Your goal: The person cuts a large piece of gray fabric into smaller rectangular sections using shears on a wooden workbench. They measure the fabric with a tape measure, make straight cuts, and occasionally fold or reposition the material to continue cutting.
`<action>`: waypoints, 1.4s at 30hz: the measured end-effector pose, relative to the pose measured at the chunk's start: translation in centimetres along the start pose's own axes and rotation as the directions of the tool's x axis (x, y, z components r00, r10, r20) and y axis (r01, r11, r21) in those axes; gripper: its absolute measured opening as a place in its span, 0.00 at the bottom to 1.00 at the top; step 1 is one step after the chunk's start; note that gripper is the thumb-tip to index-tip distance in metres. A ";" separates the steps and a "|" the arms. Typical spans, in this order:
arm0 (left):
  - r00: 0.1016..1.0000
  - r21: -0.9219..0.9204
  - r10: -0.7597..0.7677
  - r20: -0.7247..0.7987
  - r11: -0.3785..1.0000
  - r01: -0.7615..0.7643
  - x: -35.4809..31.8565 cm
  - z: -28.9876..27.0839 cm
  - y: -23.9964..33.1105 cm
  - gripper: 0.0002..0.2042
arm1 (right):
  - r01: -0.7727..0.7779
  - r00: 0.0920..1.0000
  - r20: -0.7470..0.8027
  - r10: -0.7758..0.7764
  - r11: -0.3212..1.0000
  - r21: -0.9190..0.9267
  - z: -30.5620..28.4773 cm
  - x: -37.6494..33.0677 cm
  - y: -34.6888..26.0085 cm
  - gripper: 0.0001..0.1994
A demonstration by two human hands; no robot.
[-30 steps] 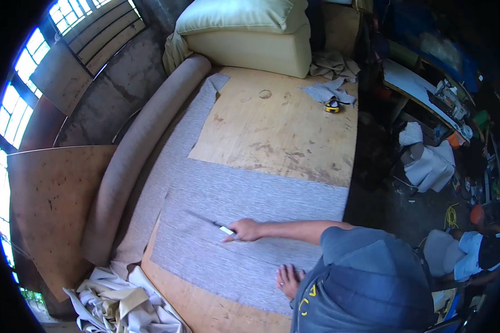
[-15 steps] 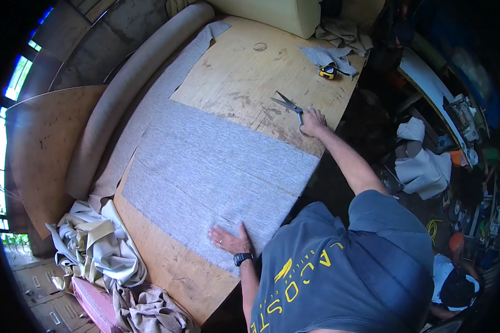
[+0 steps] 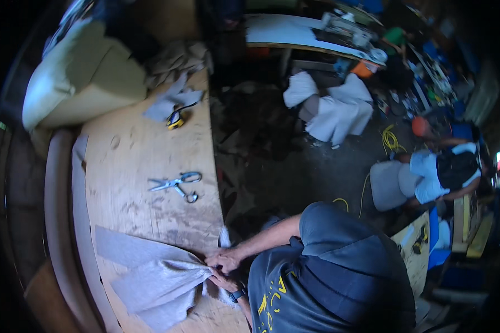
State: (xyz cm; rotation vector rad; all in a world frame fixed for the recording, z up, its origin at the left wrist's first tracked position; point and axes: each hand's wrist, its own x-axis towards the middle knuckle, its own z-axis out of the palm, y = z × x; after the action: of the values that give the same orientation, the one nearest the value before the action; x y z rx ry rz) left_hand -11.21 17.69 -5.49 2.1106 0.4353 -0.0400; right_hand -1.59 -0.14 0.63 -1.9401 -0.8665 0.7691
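A cut piece of grey woven fabric is bunched at the table's near edge, its far end fanned out in folds across the wood. My right hand grips the gathered edge. Just below it, my left hand, with a dark watch at the wrist, is closed on the same fabric; its fingers are partly hidden by cloth. A pair of scissors lies with spread blades on the plywood table, beyond both hands and touched by neither.
A yellow tape measure lies beside fabric scraps. A long fabric roll runs along the table's left side, below a cream upholstered piece. Right of me, another person bends near a grey cushioned seat; yellow cord coils on the floor.
My right hand has let go of the scissors, leaving them on the table. Both hands have gathered up the flat fabric piece at the near edge. The view has swung to the right.
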 end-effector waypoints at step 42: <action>-0.264 -0.234 0.318 0.911 0.923 0.306 -24.4 52.5 41.1 0.28 | -0.363 -0.557 -0.776 -0.296 0.927 -0.094 -37.3 -79.9 -23.3 0.14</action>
State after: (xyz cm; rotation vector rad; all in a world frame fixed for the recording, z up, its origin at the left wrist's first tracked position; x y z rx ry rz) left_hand -13.42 -52.69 3.71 0.9110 -0.6432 -1.5356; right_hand -24.63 -71.70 52.23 -1.8278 0.5185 -1.5665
